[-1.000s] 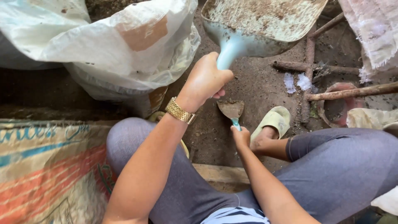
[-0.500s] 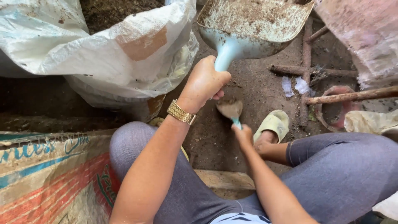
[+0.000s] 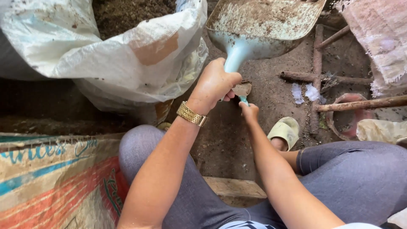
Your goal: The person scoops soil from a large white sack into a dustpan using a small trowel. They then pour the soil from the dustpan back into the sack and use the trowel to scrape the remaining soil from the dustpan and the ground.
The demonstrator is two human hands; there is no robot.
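Observation:
My left hand [image 3: 215, 83], with a gold watch on the wrist, grips the handle of a pale blue dustpan [image 3: 263, 26] whose dirty pan lies tilted ahead of me. My right hand [image 3: 249, 111] holds a small trowel [image 3: 242, 90] by its teal handle. The trowel's soil-caked blade sits right under my left hand, beside the dustpan handle. Both hands are close together above the dirt floor.
An open white sack [image 3: 127, 55] filled with dark soil stands at the upper left. A printed woven sack [image 3: 51, 182] lies at the lower left. Rusty metal bars [image 3: 318, 76] and a reddish ring [image 3: 347, 114] lie at right. My sandalled foot [image 3: 285, 130] rests on the ground.
My right hand has lifted the trowel up toward my left hand and the dustpan handle. The dustpan has stayed in roughly the same place.

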